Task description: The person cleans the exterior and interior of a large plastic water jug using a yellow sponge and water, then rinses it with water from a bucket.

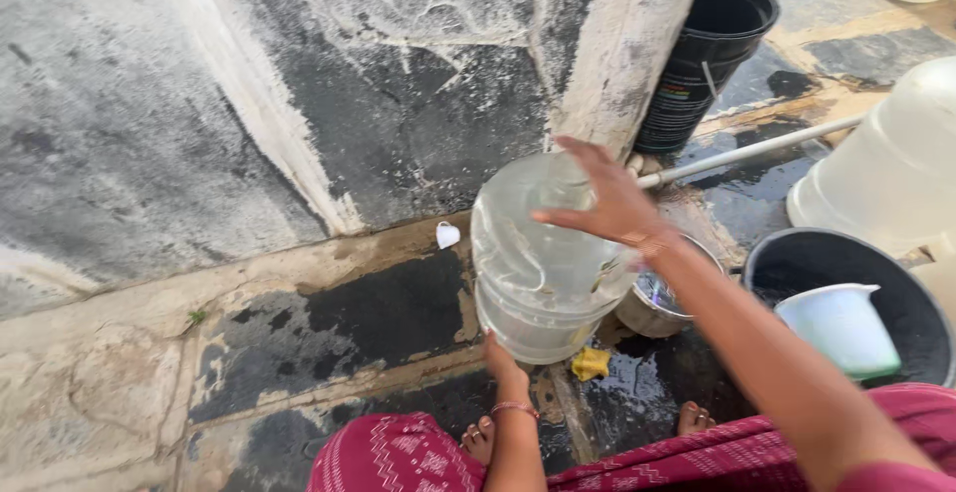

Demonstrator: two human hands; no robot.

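Left hand (505,365) under clear water jug (543,263), right hand (607,198) above

Jug (543,253) on floor before wall (299,84). Cap (448,235) left of it, pot (657,305) right. Cloth (591,363) in front. Tub (846,273) far right, mug (841,328) inside. Bucket (707,54) behind.

My arms bare, no sleeves. Thin bangle (514,408) on left wrist, another bangle (647,245) on right wrist. Maroon patterned skirt (398,457) over knees. Feet bare.
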